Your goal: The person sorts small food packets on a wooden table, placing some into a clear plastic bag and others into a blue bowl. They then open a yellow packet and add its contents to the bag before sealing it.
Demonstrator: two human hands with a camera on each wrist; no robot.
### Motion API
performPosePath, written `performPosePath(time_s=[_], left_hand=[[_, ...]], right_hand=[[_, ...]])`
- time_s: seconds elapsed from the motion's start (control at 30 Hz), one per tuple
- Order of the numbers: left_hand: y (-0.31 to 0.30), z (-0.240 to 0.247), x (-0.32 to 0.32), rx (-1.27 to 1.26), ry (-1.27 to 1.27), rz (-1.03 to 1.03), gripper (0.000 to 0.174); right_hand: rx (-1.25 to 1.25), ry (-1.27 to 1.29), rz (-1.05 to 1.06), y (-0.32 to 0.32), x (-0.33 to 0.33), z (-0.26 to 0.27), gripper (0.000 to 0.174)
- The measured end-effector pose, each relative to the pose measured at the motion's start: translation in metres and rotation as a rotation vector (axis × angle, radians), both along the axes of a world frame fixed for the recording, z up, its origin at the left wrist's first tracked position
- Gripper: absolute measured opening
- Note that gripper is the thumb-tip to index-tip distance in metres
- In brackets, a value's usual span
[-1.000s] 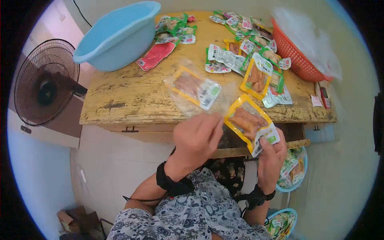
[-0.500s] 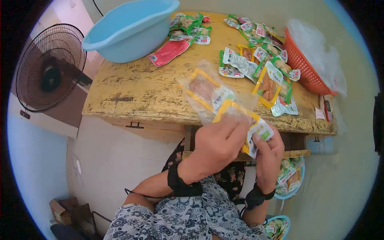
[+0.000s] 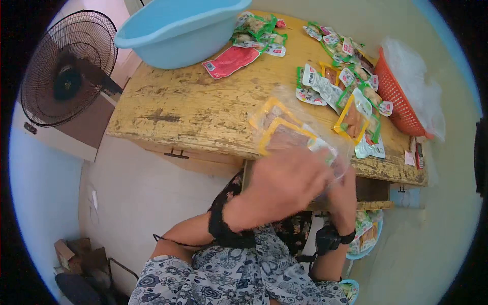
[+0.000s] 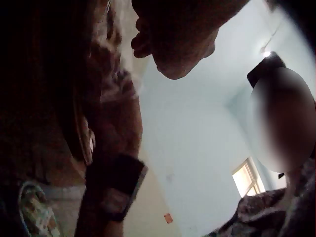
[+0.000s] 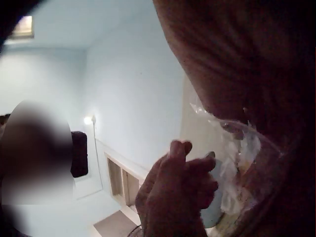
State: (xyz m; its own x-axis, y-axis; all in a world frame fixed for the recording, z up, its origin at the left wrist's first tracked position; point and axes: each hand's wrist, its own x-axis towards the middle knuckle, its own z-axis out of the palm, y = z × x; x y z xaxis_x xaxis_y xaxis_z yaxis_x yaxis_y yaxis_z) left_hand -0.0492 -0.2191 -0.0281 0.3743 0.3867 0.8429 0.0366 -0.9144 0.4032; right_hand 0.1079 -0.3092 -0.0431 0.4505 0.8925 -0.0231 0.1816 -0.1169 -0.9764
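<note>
A clear plastic bag point(image 3: 341, 144) lies at the table's front edge, with two yellow-bordered food packets overlapping inside it; the front packet point(image 3: 288, 139) partly covers the rear packet point(image 3: 270, 111). My left hand point(image 3: 288, 184), blurred, is over the bag's near end. The right wrist view shows this left hand point(image 5: 173, 192) with fingers curled beside the plastic; whether they pinch it I cannot tell. My right hand point(image 3: 344, 190) grips the bag's near right end, film over its fingers, mostly hidden behind the left. The left wrist view has this right hand point(image 4: 111, 96) in shadow, wrapped in film.
A blue basin point(image 3: 188, 40) stands back left, a red packet point(image 3: 231, 62) before it. Several food packets point(image 3: 351, 119) lie piled toward a red basket point(image 3: 401, 96). Below the table point(image 3: 168, 119) are an open drawer point(image 3: 373, 190) and a basin of packets point(image 3: 365, 236). A fan point(image 3: 68, 76) stands left.
The front packet, held outside the bag in my right hand a second ago, has gone into the bag over the other packet. My left hand has moved right, toward the right hand. The view has shifted.
</note>
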Motion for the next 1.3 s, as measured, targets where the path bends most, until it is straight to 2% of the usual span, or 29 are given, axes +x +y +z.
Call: performPosePath(time_s=[0.07, 0.13, 0.23, 0.37, 0.47, 0.53, 0.63, 0.67, 0.77, 0.87, 0.93, 0.97, 1.07, 1.17, 1.27, 1.3], left_hand=[[0.028, -0.002, -0.02, -0.126, 0.058, 0.125, 0.031], [0.057, -0.004, -0.031, -0.141, 0.057, 0.303, 0.032], [0.085, -0.014, -0.043, -0.254, 0.2, 0.335, 0.039], [0.086, -0.01, -0.049, -0.524, 0.274, 0.231, 0.042], [0.082, -0.002, -0.05, -0.709, 0.255, 0.15, 0.044], [0.084, -0.005, -0.05, -0.8, 0.228, 0.112, 0.05], [0.083, -0.014, -0.053, -0.577, 0.288, 0.173, 0.065], [0.084, -0.017, -0.053, -0.571, 0.285, 0.149, 0.069], [0.084, -0.019, -0.055, -0.615, 0.249, 0.08, 0.08], [0.082, -0.017, -0.053, -0.716, 0.145, 0.009, 0.084], [0.088, -0.024, -0.05, -0.71, 0.048, -0.016, 0.084], [0.089, -0.024, -0.051, -0.693, 0.079, 0.025, 0.083], [0.093, -0.023, -0.055, -0.621, 0.154, 0.142, 0.082], [0.092, -0.028, -0.058, -0.57, 0.153, 0.189, 0.079], [0.089, -0.028, -0.056, -0.538, 0.093, 0.217, 0.075], [0.087, -0.025, -0.055, -0.494, 0.093, 0.252, 0.073]], right_hand=[[-0.02, -0.085, -0.109, 0.009, -0.008, 0.015, 0.033], [-0.131, -0.113, -0.101, 0.01, -0.009, 0.018, 0.035], [0.011, -0.131, -0.075, 0.015, -0.018, 0.01, 0.035], [0.114, -0.237, 0.008, 0.023, -0.028, 0.011, 0.036], [-0.011, -0.214, 0.082, 0.032, -0.032, 0.008, 0.034], [0.014, -0.246, 0.093, 0.035, -0.034, 0.009, 0.033], [0.019, -0.291, 0.144, 0.029, -0.034, 0.011, 0.034], [0.017, -0.307, 0.165, 0.027, -0.033, 0.011, 0.035], [0.011, -0.605, 0.238, 0.024, -0.029, 0.014, 0.039], [0.179, -1.057, 0.184, 0.04, -0.028, 0.025, 0.047], [0.31, -1.109, 0.234, 0.063, -0.016, 0.024, 0.051], [0.38, -1.131, 0.263, 0.074, -0.013, 0.022, 0.053], [0.33, -1.08, 0.143, 0.093, -0.015, 0.014, 0.051], [0.316, -1.038, 0.163, 0.096, -0.015, 0.017, 0.049], [0.149, -0.999, 0.131, 0.088, -0.006, 0.01, 0.033], [0.173, -1.023, 0.102, 0.085, -0.007, 0.012, 0.03]])
